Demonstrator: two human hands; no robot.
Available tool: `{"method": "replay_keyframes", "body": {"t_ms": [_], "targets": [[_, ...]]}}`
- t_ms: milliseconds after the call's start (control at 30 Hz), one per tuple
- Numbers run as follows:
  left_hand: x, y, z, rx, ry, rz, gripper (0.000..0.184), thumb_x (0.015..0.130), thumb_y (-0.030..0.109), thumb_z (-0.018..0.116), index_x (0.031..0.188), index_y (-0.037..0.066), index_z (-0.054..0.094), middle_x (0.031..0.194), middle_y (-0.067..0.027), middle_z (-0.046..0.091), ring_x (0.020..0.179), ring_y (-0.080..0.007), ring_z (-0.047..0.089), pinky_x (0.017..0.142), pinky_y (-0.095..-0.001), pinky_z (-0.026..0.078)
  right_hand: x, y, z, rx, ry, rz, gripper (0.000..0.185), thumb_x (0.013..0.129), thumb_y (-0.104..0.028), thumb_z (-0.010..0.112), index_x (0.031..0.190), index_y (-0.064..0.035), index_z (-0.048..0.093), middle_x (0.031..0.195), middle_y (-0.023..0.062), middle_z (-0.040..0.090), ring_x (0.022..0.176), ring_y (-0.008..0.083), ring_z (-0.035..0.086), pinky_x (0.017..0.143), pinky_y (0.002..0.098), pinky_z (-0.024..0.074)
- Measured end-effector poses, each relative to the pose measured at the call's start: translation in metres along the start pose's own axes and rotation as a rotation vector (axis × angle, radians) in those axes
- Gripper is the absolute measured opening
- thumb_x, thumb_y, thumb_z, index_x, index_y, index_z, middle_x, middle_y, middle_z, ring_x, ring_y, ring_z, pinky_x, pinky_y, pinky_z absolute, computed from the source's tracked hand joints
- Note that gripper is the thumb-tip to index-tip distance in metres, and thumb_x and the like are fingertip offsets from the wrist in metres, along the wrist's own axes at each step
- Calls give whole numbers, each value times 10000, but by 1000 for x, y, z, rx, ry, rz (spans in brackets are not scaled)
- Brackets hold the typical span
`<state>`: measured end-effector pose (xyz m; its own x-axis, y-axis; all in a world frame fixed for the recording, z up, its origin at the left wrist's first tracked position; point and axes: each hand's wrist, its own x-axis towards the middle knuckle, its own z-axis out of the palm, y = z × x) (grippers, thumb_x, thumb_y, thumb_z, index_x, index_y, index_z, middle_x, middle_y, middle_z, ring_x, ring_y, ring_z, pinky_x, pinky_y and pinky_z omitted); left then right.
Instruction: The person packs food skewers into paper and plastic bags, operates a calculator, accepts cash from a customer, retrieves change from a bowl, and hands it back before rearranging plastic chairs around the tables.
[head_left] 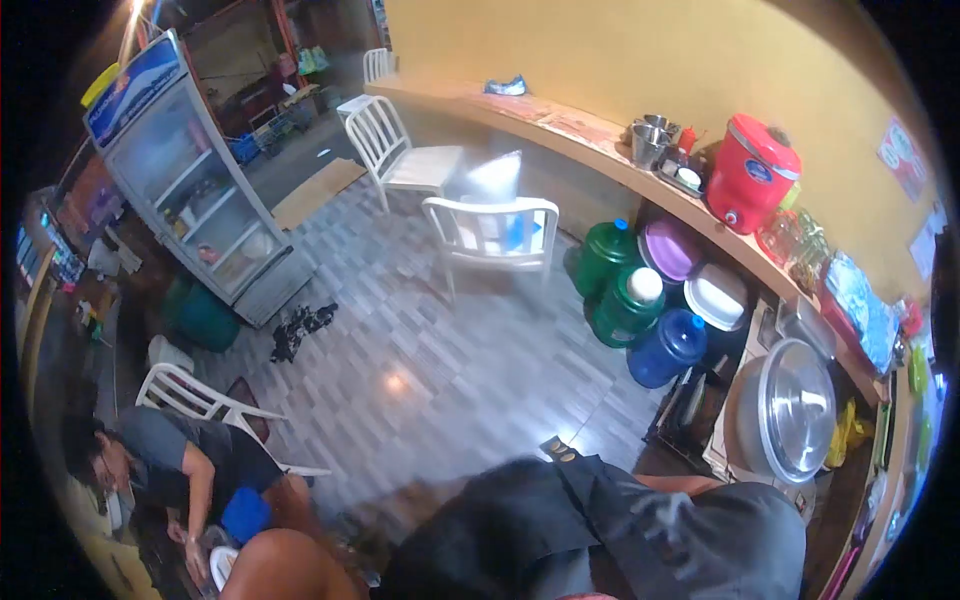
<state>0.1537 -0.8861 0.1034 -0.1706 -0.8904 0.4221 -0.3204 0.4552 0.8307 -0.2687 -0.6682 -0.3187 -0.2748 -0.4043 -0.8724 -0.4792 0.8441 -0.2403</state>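
Neither my left hand nor my right hand shows in this view. Dark clothing [600, 530] of my own fills the bottom centre, with a bare knee [290, 565] to its left. At the lower left a co-worker [160, 450] in a grey top sits bent forward, both hands low near a white bowl [222, 565]. A blue object [246, 515] is beside that person's arm.
White chairs [490, 235] stand on the grey tiled floor [380, 330]. A glass-door fridge [190, 180] is at the left. Along the right wall, a long counter [560, 125] bears a red cooler [750, 175]; below are water jugs [668, 348] and a large lidded pot [790, 410].
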Motion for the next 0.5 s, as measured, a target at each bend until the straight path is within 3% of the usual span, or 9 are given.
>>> {"method": "replay_keyframes", "body": {"t_ms": [267, 367, 400, 500], "targets": [[206, -52, -22, 455, 474, 360, 110, 768, 146, 530, 824, 61, 570, 780, -61, 557, 665, -182, 530, 622, -289, 445, 87, -178, -74, 234, 88, -92, 497, 793, -321, 613, 1181, -22, 529, 1155, 206, 552, 1083, 340, 511, 930, 401, 407], [294, -97, -14, 812, 556, 343, 115, 761, 146, 528, 817, 55, 571, 770, -62, 556, 662, -184, 533, 622, -290, 451, 116, -238, -96, 295, 158, -28, 499, 777, -293, 630, 1184, -26, 523, 1157, 217, 543, 1091, 357, 502, 932, 406, 403], [328, -118, -5, 820, 459, 318, 116, 759, 146, 527, 814, 53, 572, 767, -62, 556, 661, -185, 534, 621, -291, 453, 121, -260, -108, 328, 197, 3, 501, 772, -284, 636, 1185, -27, 521, 1157, 221, 540, 1093, 363, 500, 933, 407, 402], [419, -249, 70, 46, -175, 78, 287, 928, 257, 484, 1103, 38, 548, 1104, -102, 528, 1010, -190, 488, 888, -314, 388, 120, -331, -175, 509, 489, 34, 508, 755, -256, 653, 1189, -31, 515, 1159, 232, 532, 1100, 381, 491, 935, 411, 399]]}}
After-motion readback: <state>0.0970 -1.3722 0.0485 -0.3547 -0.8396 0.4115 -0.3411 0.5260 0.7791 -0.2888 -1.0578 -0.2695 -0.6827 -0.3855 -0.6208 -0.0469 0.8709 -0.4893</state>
